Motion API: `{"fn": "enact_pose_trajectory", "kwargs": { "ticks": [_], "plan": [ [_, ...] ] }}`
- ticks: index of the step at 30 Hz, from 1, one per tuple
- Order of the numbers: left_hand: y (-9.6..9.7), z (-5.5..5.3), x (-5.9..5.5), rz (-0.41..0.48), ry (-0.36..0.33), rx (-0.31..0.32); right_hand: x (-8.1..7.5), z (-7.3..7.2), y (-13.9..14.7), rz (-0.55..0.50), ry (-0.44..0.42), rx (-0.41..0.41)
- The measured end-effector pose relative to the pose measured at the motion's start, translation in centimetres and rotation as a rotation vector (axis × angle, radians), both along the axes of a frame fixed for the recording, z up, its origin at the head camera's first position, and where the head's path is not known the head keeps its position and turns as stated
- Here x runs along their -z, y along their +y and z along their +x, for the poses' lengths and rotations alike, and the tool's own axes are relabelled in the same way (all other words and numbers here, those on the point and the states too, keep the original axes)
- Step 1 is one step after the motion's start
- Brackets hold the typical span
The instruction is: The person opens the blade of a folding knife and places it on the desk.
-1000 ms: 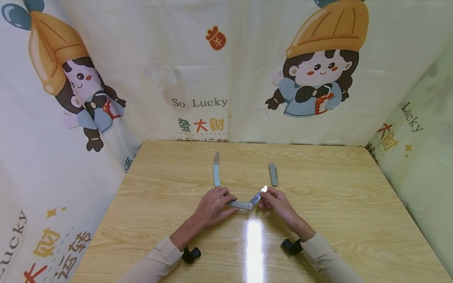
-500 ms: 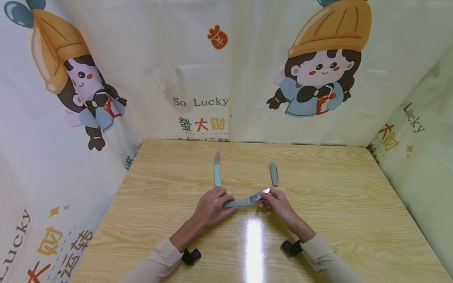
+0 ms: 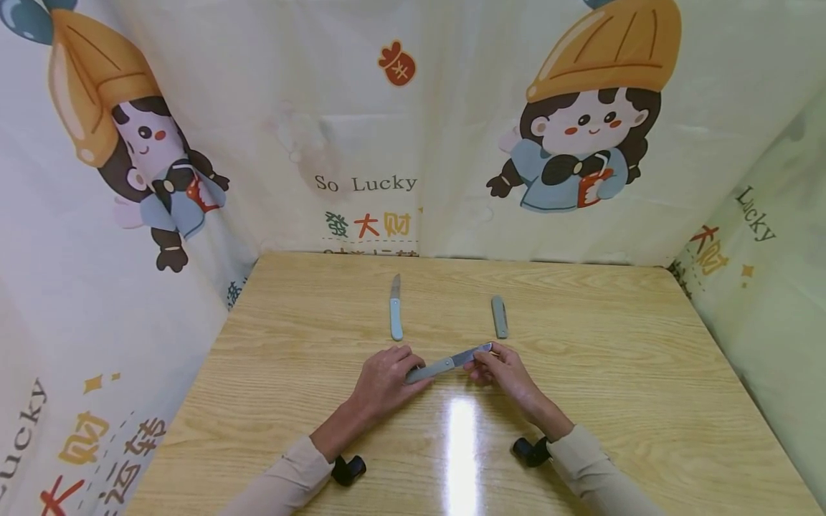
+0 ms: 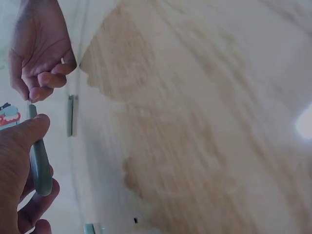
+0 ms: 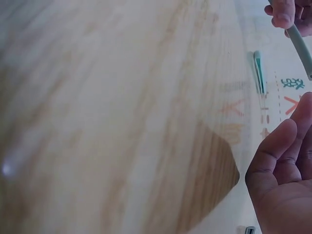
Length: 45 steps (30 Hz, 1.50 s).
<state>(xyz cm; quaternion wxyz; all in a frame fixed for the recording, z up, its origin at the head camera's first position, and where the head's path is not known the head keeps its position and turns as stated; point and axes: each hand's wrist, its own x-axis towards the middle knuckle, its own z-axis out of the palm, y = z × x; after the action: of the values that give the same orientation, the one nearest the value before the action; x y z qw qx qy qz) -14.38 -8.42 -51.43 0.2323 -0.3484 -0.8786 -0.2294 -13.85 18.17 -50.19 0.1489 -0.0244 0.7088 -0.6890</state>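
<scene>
My left hand (image 3: 387,380) grips the grey-green handle of a folding knife (image 3: 432,370) above the table. Its blade is swung out, nearly in line with the handle, and slopes up to the right. The fingertips of my right hand (image 3: 510,373) pinch the blade near its tip. In the left wrist view the thumb and fingers clasp the knife handle (image 4: 41,168), with the other hand (image 4: 41,53) at its far end. The right wrist view shows the handle (image 5: 299,48) at the upper right; the blade is hard to make out there.
A light blue folding knife (image 3: 396,315) lies unfolded on the wooden table (image 3: 310,315), behind my left hand. A grey folded knife (image 3: 500,317) lies behind my right hand. A printed curtain (image 3: 452,143) encloses the table's back and sides.
The blade of the held knife has swung outward from a clear angle to nearly straight with its handle. The handle has tilted, its pivot end rising. The two other knives stay put.
</scene>
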Motion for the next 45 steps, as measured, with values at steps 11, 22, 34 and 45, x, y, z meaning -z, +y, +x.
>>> {"fn": "enact_pose_trajectory", "kwargs": {
  "ticks": [11, 22, 34, 45],
  "plan": [
    [0.8, 0.2, -1.1, -0.247, 0.007, -0.027, -0.1, 0.3, -0.1, 0.000, -0.017, 0.022],
    [1.9, -0.3, -1.7, -0.053, -0.158, -0.108, -0.4, 0.4, 0.0, 0.013, -0.009, 0.014],
    [3.9, -2.8, -2.5, 0.200, -0.414, -0.067, -0.4, 0.6, 0.2, 0.035, 0.034, -0.098],
    [4.6, -6.5, -1.8, 0.285, -0.764, -0.136, 0.3, 1.0, -0.3, 0.010, 0.090, -0.157]
  ]
}}
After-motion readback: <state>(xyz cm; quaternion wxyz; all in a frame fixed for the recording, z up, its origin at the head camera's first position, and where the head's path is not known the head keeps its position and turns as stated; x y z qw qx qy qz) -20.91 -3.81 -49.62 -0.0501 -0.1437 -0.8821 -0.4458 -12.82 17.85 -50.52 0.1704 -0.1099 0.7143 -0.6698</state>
